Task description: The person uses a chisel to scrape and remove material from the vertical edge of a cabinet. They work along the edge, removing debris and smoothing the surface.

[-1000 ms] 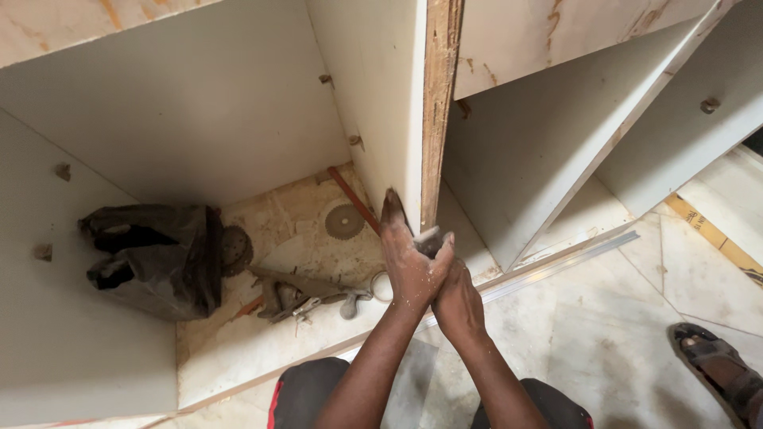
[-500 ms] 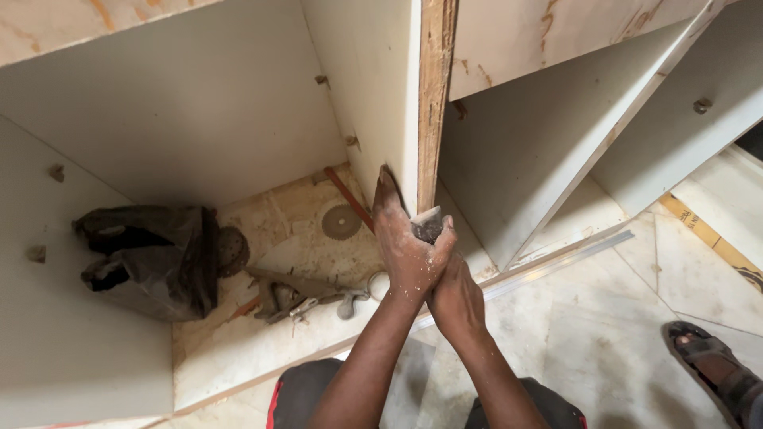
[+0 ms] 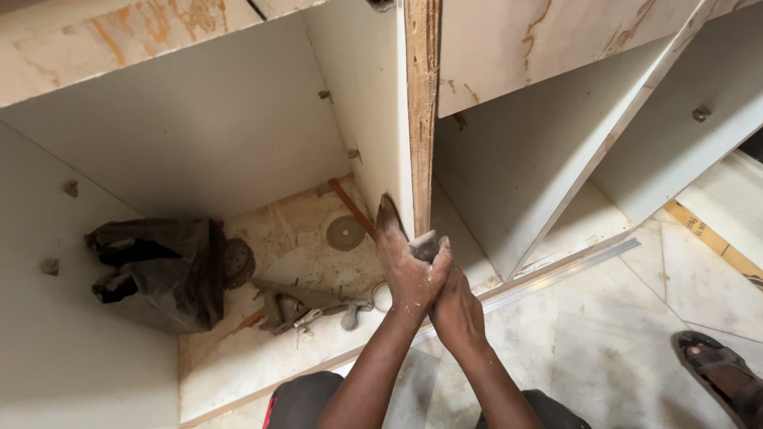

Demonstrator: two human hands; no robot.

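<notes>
A small grey pad (image 3: 425, 245), folded like sanding paper, is pressed against the raw wooden edge of the upright panel (image 3: 421, 119), low down near its foot. The left hand (image 3: 407, 266) clenches the pad between thumb and flat fingers, which point up along the panel. The right hand (image 3: 455, 308) sits just below that panel edge, wrapped around the left wrist; it holds no object that shows. Compared with half a second ago both hands have dropped a little down the panel edge, and a second ago they were about this low too, so this reads as a rubbing stroke up and down the wood. Left of the panel, inside the cupboard, lie a round cutting disc (image 3: 345, 233), metal tools (image 3: 298, 306) and a dark bag (image 3: 163, 270). Far right of the panel, a sandalled foot (image 3: 715, 369) rests on the marble floor (image 3: 620, 334)
</notes>
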